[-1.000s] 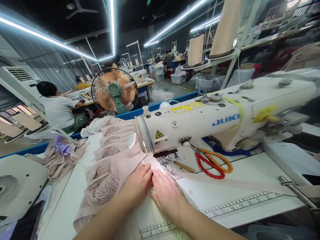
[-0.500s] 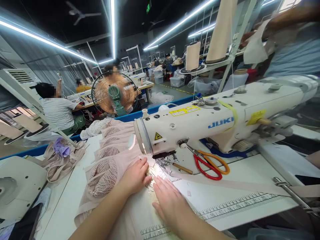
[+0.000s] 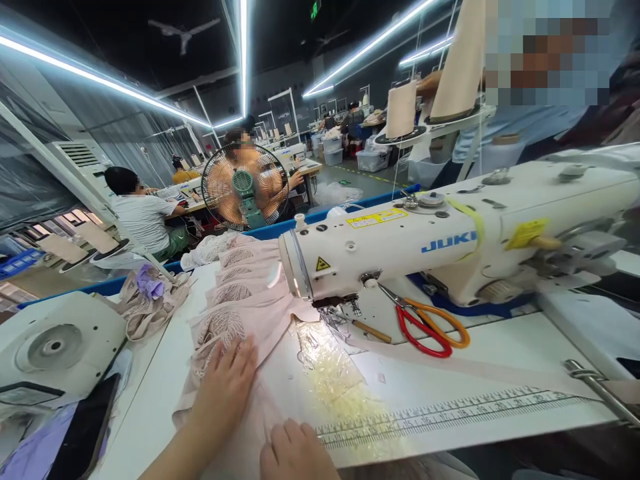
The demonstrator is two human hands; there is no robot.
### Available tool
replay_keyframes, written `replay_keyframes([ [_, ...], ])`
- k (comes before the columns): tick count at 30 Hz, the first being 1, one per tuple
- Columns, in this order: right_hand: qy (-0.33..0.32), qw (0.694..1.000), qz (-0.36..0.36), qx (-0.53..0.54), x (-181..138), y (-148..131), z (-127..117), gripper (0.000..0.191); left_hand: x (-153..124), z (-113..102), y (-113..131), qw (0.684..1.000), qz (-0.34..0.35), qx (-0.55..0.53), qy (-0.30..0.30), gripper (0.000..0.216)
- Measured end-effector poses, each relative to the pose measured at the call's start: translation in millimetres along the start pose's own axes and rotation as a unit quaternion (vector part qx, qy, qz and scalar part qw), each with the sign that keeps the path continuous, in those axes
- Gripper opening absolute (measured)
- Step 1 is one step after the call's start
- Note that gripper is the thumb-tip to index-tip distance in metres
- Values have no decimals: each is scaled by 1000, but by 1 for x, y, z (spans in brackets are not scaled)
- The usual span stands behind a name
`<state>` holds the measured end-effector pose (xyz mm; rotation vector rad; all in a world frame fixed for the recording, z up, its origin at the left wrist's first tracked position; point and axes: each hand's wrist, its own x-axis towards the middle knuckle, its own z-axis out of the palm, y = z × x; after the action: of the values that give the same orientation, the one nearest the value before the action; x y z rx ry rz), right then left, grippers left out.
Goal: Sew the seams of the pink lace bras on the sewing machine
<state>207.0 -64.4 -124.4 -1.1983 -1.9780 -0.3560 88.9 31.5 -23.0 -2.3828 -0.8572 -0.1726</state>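
Note:
Pale pink fabric with lace cups (image 3: 220, 323) runs in a row to the left of the sewing machine (image 3: 380, 247), one corner lying by the needle area. My left hand (image 3: 227, 380) lies on the nearest lace part, fingers stretched out and flat. At the table's front edge, my right hand (image 3: 297, 450) has its fingers curled on the sheer edge of this fabric; the fingertips are partly hidden. Shiny clear tape (image 3: 333, 380) covers the table in front of the needle. Scissors with red and orange handles (image 3: 430, 327) rest beneath the machine arm.
A printed ruler strip (image 3: 450, 413) crosses the table's front. On the left are a white machine part (image 3: 60, 347), a dark phone-like slab (image 3: 85, 430) and a heap of beige and purple straps (image 3: 147, 300). Behind stand a fan (image 3: 245, 187) and co-workers. Thread cones (image 3: 401, 110) rise at the right.
Both hands have left the needle area and come toward me; the left slid left onto the lace, the right dropped to the table's front edge. The taped surface is now uncovered. The view has shifted slightly.

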Motion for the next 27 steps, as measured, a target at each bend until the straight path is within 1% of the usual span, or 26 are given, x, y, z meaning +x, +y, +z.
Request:
replay_keyframes([
  [2,-25,999,-12,18,-3,5,-7,17,-33,1,-11,999,-30,22,21,45],
  [3,-41,999,-20,29,-4,8,-11,19,-46,2,-16,998,-50,15,22,45],
  [5,-79,995,-32,57,-3,17,-22,19,-64,2,-24,994,-97,-41,2,43],
  [7,-122,988,-33,93,-1,30,-41,18,-69,-8,-33,975,-166,-143,-45,40],
  [8,-137,984,-33,106,0,38,-54,18,-66,-17,-38,953,-207,-207,-74,37],
  [9,-165,976,-27,141,3,47,-69,18,-61,-29,-44,922,-250,-275,-106,36],
  [10,-183,968,-11,174,6,57,-86,18,-53,-42,-50,881,-291,-345,-139,39],
  [11,-214,950,13,226,10,68,-104,12,-43,-54,-56,835,-322,-411,-171,43],
  [12,-303,867,97,383,14,78,-120,13,-32,-65,-62,786,-341,-474,-204,45],
  [13,-318,782,202,496,19,88,-134,20,-22,-73,-68,732,-354,-533,-235,48],
  [14,-310,722,273,555,25,98,-145,27,-11,-77,-73,683,-365,-575,-264,49],
  [15,-297,698,323,566,29,108,-152,32,-2,-77,-78,643,-371,-604,-290,50],
  [16,-266,700,369,550,33,118,-156,34,6,-74,-83,621,-372,-615,-313,50],
  [17,-234,722,401,513,35,127,-157,34,13,-67,-88,626,-368,-603,-331,48],
  [18,-198,750,427,464,36,136,-158,34,17,-60,-92,657,-359,-565,-346,45],
  [19,-160,774,451,416,35,142,-157,34,21,-52,-95,705,-342,-505,-362,41],
  [21,-92,798,483,349,31,148,-159,33,27,-42,-100,806,-309,-329,-383,32],
  [22,-75,814,478,320,29,145,-159,32,30,-41,-99,844,-295,-235,-382,29],
  [23,-77,838,455,291,27,140,-159,31,35,-41,-95,870,-284,-156,-372,27],
  [24,-97,867,414,260,25,132,-157,29,41,-43,-88,889,-274,-105,-353,26],
  [25,-129,897,359,222,24,123,-153,28,49,-45,-78,904,-260,-82,-330,26],
  [26,-168,923,300,172,24,113,-145,29,59,-46,-65,917,-246,-80,-302,25],
  [27,-197,940,254,116,25,103,-134,29,70,-45,-50,928,-220,-110,-281,24],
])
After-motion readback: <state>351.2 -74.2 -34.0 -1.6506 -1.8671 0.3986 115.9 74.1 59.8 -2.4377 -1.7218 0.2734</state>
